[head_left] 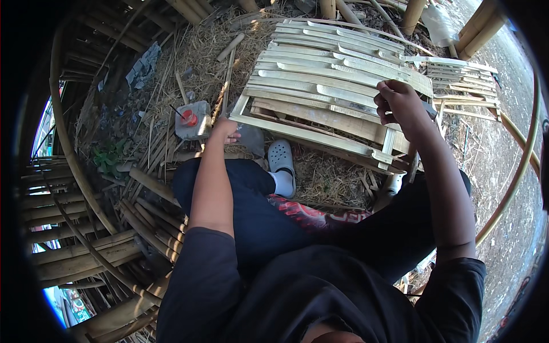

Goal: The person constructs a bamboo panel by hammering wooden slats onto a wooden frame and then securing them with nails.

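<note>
Head view. A bamboo slat panel (331,86) lies tilted on the straw-covered ground before the seated person's knees. The left hand (226,130) takes the panel's near-left corner in a closed grip. The right hand (400,103) is clenched above the right end; what it grasps cannot be told. A grey container with red cap (193,120) stands just beside the left hand.

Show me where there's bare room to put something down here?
Barest is the dirt ground right of the bamboo slat panel. A strawy patch lies between panel and knees. Left, around the grey container, bamboo scraps crowd it.
</note>
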Action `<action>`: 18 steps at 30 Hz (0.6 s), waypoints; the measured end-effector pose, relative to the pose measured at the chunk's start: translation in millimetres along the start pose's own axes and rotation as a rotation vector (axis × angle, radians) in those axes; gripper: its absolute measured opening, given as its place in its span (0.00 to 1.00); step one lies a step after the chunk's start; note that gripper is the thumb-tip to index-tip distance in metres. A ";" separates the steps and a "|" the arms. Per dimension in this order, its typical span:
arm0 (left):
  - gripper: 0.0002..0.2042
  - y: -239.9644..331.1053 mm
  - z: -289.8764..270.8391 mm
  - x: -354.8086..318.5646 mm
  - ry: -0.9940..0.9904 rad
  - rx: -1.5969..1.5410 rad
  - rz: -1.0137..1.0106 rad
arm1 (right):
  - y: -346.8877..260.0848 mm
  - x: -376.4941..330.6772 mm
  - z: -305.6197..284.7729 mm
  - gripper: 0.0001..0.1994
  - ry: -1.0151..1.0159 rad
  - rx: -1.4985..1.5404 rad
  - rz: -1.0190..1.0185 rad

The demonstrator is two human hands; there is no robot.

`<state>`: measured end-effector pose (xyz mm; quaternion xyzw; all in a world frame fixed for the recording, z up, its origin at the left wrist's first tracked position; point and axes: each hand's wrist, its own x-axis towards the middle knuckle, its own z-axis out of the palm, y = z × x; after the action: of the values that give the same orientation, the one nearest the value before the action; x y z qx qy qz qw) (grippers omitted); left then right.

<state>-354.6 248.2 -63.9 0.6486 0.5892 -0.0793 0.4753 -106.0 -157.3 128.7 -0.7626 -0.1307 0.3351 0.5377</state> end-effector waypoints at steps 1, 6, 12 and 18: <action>0.20 -0.2 1.8 0.6 -0.039 -0.049 -0.049 | 2.0 0.1 0.0 0.14 0.002 0.002 0.000; 0.21 -5.0 5.0 8.9 0.090 -0.247 -0.085 | 6.4 -2.1 -5.4 0.18 -0.017 0.003 -0.039; 0.23 -18.8 2.4 18.8 0.117 -0.378 -0.063 | 4.5 -8.3 -8.7 0.14 -0.003 0.017 -0.058; 0.23 -20.6 11.7 20.5 -0.083 -0.185 -0.062 | 5.0 -8.5 -14.7 0.12 0.039 0.090 -0.085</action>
<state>-360.5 251.0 -94.4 0.5795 0.5937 -0.0660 0.5543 -103.5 -174.8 130.2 -0.7376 -0.1375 0.3026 0.5878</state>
